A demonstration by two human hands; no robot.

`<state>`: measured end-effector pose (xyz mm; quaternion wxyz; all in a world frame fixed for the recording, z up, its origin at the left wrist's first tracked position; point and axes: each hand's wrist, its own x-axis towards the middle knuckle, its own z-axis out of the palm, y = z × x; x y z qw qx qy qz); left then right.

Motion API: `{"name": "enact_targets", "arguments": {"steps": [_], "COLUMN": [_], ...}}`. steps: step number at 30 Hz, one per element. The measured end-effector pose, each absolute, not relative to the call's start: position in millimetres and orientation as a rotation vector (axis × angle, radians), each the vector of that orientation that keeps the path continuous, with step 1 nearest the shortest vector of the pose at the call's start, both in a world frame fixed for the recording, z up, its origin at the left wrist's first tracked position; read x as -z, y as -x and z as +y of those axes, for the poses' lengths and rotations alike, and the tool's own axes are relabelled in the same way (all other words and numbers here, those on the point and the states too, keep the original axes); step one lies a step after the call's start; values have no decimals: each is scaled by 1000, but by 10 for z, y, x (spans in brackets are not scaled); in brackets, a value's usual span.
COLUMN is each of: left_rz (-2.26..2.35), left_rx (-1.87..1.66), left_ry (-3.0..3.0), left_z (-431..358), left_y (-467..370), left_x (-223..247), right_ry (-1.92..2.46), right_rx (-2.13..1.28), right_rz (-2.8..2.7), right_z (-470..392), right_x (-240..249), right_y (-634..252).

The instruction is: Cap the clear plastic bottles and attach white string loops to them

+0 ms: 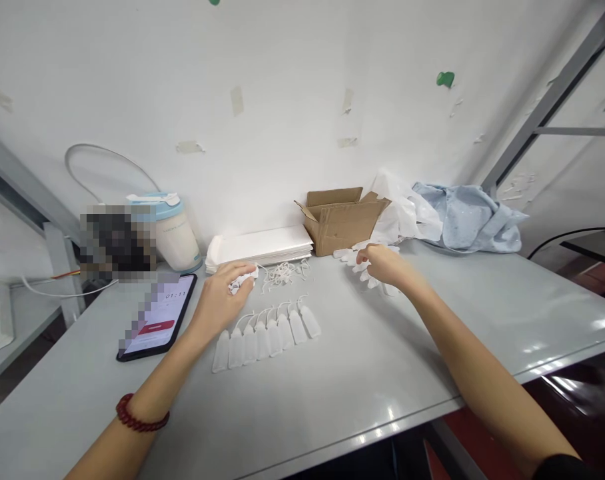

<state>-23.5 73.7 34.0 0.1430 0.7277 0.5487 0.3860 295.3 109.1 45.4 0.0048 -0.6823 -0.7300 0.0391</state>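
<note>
Head view: the left hand [227, 297] is partly closed, fingers curled round a small bunch of white pieces [243, 280], just beside a loose tangle of white strings [284, 273]. Below lies a slanting row of translucent tags [263, 339], several with looped cords, flat on the grey table [332, 400]. Over a scattered pile of similar white tags [390, 289], the right hand [380, 261] bends its fingers down, touching them; whether it grips one, I cannot tell. That pile sits in front of the open cardboard box [345, 227].
</note>
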Motion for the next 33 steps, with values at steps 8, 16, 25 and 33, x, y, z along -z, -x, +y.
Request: {"name": "enact_targets", "arguments": {"steps": [8,16,25,33], "left_rz": [1564,1678,1593,1481], "left_rx": [-1170,-1379,-1372,-1283], "left_ry": [-1924,-1510,-1435,-1428], "left_z": [684,697,693,611], "left_y": [202,201,176,62], "left_x": [-378,-345,-318,-356], "right_ry": [2156,2255,2276,2281], "right_rx": [-125,-118,-303,-218], "right_rz": [-2258,-2265,-2352,-2344], "right_z": [1082,970,993,1019], "right_x": [-477,-628,-615,-571], "right_y": [-3021,-2974,-3002,-3003]}}
